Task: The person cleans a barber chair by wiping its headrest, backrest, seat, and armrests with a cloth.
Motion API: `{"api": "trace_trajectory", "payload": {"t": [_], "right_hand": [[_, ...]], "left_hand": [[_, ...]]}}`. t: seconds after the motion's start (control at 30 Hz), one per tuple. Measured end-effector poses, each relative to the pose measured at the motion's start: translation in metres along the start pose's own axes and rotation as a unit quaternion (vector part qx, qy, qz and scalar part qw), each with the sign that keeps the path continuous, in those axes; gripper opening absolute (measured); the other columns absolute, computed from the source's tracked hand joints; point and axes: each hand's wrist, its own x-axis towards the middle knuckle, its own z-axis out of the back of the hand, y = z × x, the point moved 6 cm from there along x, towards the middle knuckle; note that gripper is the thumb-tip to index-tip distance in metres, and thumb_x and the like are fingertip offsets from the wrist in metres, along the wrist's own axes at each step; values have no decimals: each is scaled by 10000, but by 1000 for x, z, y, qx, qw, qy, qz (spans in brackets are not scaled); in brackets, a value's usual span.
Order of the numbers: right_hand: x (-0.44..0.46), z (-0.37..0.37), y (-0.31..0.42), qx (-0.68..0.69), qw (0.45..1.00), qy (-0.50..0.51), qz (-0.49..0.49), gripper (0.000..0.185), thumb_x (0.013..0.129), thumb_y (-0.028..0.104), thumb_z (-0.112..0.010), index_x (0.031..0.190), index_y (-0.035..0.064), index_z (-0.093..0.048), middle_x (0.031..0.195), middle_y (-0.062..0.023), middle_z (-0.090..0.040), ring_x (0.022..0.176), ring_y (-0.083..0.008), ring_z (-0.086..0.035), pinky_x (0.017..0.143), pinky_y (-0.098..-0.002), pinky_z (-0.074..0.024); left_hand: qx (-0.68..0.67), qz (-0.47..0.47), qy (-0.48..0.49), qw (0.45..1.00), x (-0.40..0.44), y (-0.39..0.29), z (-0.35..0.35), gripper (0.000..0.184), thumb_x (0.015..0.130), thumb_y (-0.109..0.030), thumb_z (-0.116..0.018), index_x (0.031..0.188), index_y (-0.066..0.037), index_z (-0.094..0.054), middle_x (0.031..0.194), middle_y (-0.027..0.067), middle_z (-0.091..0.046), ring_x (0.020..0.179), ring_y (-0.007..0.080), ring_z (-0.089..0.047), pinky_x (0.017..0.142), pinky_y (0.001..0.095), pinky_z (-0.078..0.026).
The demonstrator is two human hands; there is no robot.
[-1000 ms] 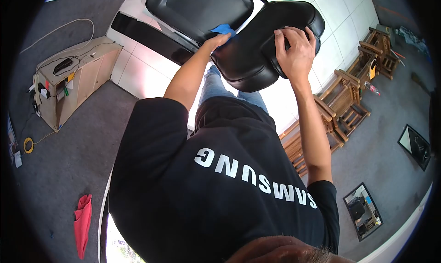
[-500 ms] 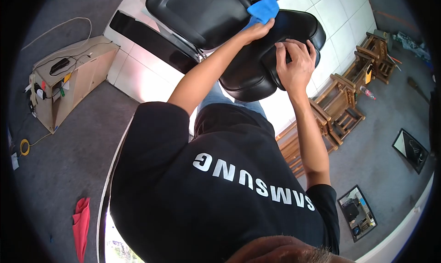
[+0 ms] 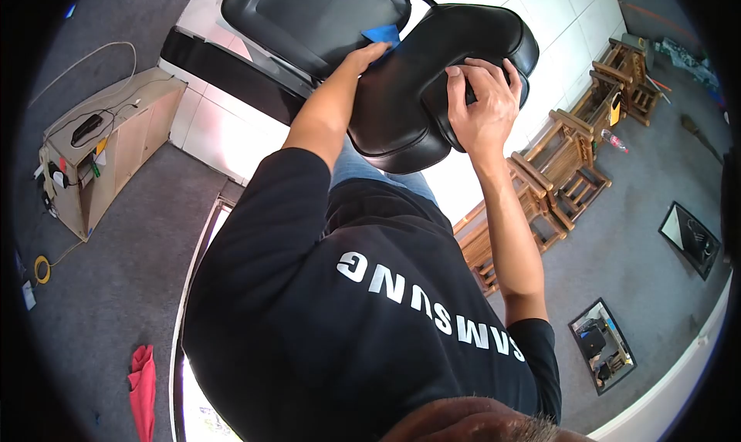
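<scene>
My left hand is closed on a blue cloth, which lies against the black seat near the gap by the chair back. The padded black seat is glossy, with a thick rounded edge. On its right side, my right hand grips a raised black cushion with bent fingers, the thumb on the near-left side. Beyond my left hand is the smooth black chair back. Part of the cloth is hidden by my fingers.
A black panel runs beside the chair at left. Farther left stands a wooden cabinet with cables. Wooden stools line the right side; a framed mirror and a red cloth are lower down.
My left hand has drawn the blue cloth back toward the lower left across the seat, from beside the chair's far end. My right hand keeps its place on the cushion. The view has shifted slightly.
</scene>
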Motion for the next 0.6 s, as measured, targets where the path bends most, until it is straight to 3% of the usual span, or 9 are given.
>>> {"api": "trace_trajectory", "payload": {"t": [0.07,0.13,0.2,0.23,0.3,0.43,0.47,0.53,0.6], "right_hand": [[-1,1,1,6,1000,-2,3,145,911,163,-719,828,63,-783,870,-72,-771,964,-217,-726,1118,-519,-419],[-3,0,1,4,1000,0,1,147,912,166,-718,833,61,-785,874,-79,-771,969,-220,-726,1119,-522,-418],[-4,-1,1,5,1000,-2,2,150,913,168,-716,837,60,-787,876,-84,-771,970,-222,-726,1121,-524,-417],[-4,-1,1,6,1000,-5,4,152,914,169,-715,838,60,-788,877,-85,-771,969,-224,-726,1121,-524,-416],[-5,-1,1,11,1000,-6,7,153,915,171,-714,841,59,-789,877,-87,-772,968,-226,-726,1122,-526,-415],[-5,-1,2,19,1000,-15,8,155,914,172,-714,839,58,-787,866,-87,-770,964,-228,-725,1122,-528,-414],[-5,0,1,21,1000,-19,9,156,914,172,-714,837,57,-786,862,-87,-769,962,-228,-725,1121,-528,-415],[-3,2,3,23,999,-23,11,160,915,175,-714,831,57,-782,847,-81,-765,953,-228,-723,1119,-529,-415],[-4,3,4,26,999,-27,15,168,919,183,-712,824,61,-779,828,-72,-760,938,-229,-721,1116,-528,-417]], "left_hand": [[40,49,10,998,-70,0,1,850,1028,-642,-396,1662,-86,-288,1725,198,-240,1588,365,-241,1260,543,-231],[-95,295,246,918,-73,13,26,859,1019,-656,-410,1668,-110,-281,1736,192,-208,1595,361,-220,1255,578,-219],[53,153,75,984,-105,12,18,860,1016,-683,-398,1656,-114,-310,1723,198,-240,1586,363,-248,1248,601,-223],[145,100,-20,984,-144,1,8,862,1015,-696,-392,1650,-117,-324,1717,200,-257,1581,364,-262,1244,613,-225],[193,68,-61,977,-138,14,13,817,1058,-656,-335,1603,-52,-405,1694,198,-319,1559,378,-314,1243,588,-263],[247,-36,-104,963,-159,34,26,912,1057,-681,-330,1573,70,-377,1636,294,-369,1555,396,-315,1197,518,-381],[258,-44,-102,960,-170,35,29,1000,1033,-724,-353,1517,149,-408,1597,348,-392,1547,401,-333,1171,475,-421],[206,-40,-81,974,-234,19,12,1043,1007,-751,-399,1516,159,-406,1621,354,-345,1555,413,-307,1228,477,-306],[196,-40,-80,977,-263,18,2,1073,985,-779,-419,1518,152,-416,1619,349,-355,1550,401,-317,1243,458,-280]]}}
